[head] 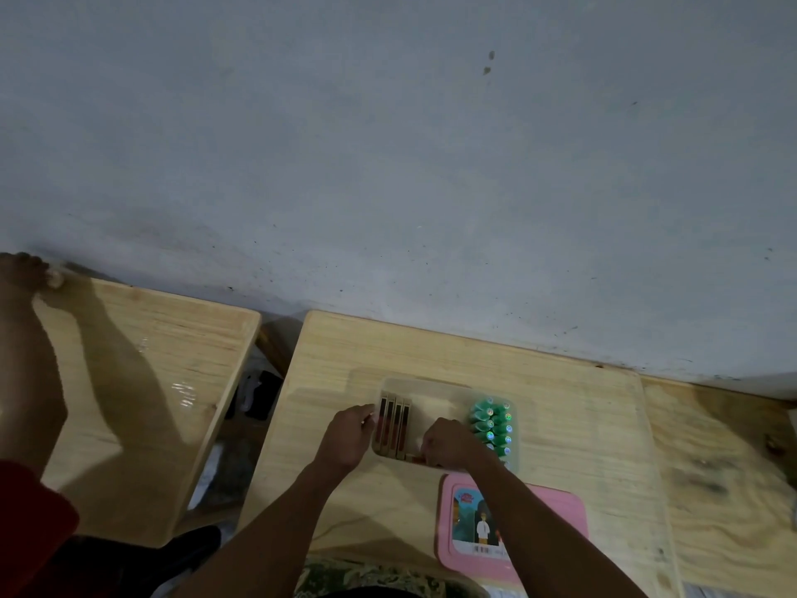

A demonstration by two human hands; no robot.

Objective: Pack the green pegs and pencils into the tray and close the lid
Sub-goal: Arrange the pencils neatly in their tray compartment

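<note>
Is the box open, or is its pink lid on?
Open. The pink lid lies flat on the wooden table, beside the clear plastic tray, whose green pegs and pencils show uncovered.

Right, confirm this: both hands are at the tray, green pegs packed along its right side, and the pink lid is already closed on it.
Wrong on the lid. In the head view the pink lid lies on the table in front of the tray, not closed on it. Both hands at the tray and the green pegs along its right side are correct.
</note>
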